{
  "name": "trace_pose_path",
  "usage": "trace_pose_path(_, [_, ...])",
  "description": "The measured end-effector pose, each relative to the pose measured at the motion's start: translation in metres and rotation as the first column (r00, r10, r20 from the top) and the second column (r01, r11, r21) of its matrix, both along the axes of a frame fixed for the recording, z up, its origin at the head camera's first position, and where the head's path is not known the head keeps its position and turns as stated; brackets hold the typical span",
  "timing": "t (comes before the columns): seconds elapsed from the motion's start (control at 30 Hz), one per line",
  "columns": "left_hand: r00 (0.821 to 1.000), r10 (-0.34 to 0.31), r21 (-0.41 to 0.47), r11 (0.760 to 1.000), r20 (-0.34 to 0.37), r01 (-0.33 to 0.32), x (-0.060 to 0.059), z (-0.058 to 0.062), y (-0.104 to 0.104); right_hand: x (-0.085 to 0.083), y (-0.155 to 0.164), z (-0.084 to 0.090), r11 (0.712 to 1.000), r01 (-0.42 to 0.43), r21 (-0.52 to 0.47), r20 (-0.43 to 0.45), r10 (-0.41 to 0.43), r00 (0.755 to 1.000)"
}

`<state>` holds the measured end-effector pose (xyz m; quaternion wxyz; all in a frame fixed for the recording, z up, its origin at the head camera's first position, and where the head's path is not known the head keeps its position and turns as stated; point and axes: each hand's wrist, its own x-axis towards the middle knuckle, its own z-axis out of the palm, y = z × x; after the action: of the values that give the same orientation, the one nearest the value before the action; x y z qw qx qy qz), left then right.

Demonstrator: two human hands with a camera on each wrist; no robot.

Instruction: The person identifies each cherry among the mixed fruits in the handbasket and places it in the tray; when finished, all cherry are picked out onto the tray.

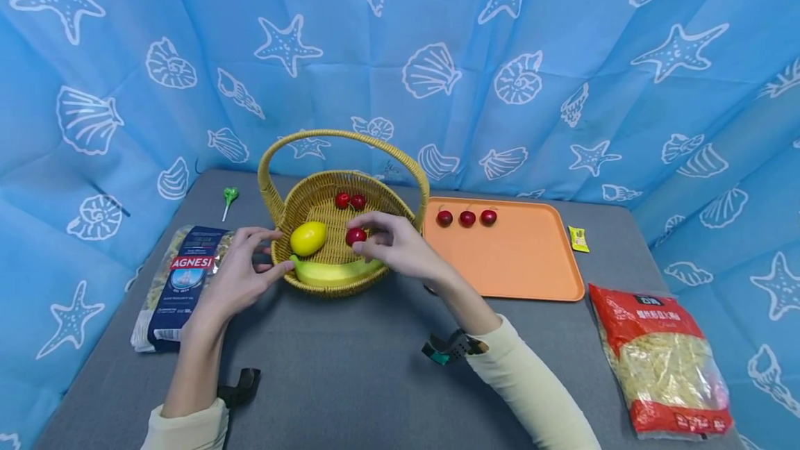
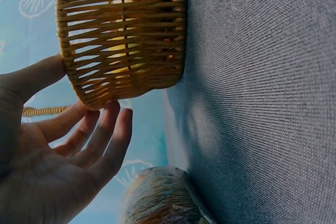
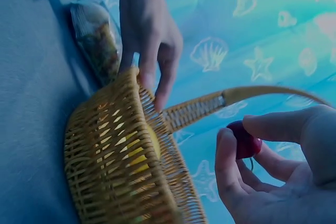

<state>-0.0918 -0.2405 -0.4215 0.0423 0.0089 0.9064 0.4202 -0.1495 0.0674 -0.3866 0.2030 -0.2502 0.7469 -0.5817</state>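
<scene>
My right hand (image 1: 400, 247) pinches a dark red cherry (image 3: 244, 140) between thumb and fingertips, its thin stem hanging below in the right wrist view. The cherry is over the opening of a woven wicker basket (image 2: 123, 38) with a tall arched handle (image 1: 340, 135). At the basket's left rim, my left hand (image 1: 240, 276) holds on with thumb and index finger, the other fingers spread loosely outside. Inside the basket are a yellow lemon (image 1: 308, 238), a banana (image 1: 334, 273) along the near side, and two red cherries (image 1: 350, 201) toward the back.
An orange tray (image 1: 506, 262) with three cherries (image 1: 467, 218) lies right of the basket. A pasta bag (image 1: 184, 283) and a green lollipop (image 1: 230, 194) are on the left. Farther right are a small yellow packet (image 1: 578, 239) and a red-and-clear food bag (image 1: 662, 360). A blue curtain (image 1: 400, 54) hangs behind.
</scene>
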Motion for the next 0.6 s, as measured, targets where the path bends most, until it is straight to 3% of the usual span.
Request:
trace_pose_path(0.13, [1.0,0.001,-0.007,1.0,0.005,-0.001,0.001,0.0,0.0,0.022,0.03,0.004,0.999,-0.026,-0.036,-0.038,0.024,0.999])
trace_pose_path(0.27, [1.0,0.001,-0.016,1.0,0.0,-0.001,0.001,0.0,0.0,0.032,0.06,0.003,0.998,-0.002,-0.055,-0.062,-0.002,0.998])
trace_pose_path(0.43, [1.0,0.004,-0.019,1.0,0.001,-0.004,0.001,0.0,0.0,0.029,0.091,-0.012,0.995,0.096,-0.02,-0.122,-0.098,0.988])
trace_pose_path(0.6, [1.0,0.0,-0.017,1.0,0.002,0.0,0.001,-0.001,0.001,0.014,0.108,-0.037,0.967,0.235,0.096,-0.213,-0.211,0.954])
